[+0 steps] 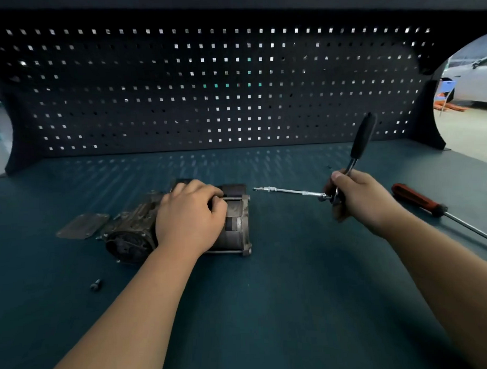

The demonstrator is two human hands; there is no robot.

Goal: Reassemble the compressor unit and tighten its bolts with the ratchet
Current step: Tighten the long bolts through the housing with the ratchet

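Extension bar point(289, 191) ran left from right hand point(360, 198), which gripped ratchet point(360, 143); tip just short of compressor point(237, 224), gripped by left hand point(188, 216).

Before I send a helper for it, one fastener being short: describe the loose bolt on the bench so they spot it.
On the teal bench top, find the grimy compressor unit under the left hand. The loose bolt lies alone, nearer the person than the unit's round left end. It is tiny and shiny, far smaller than the flat metal plate beside the unit.
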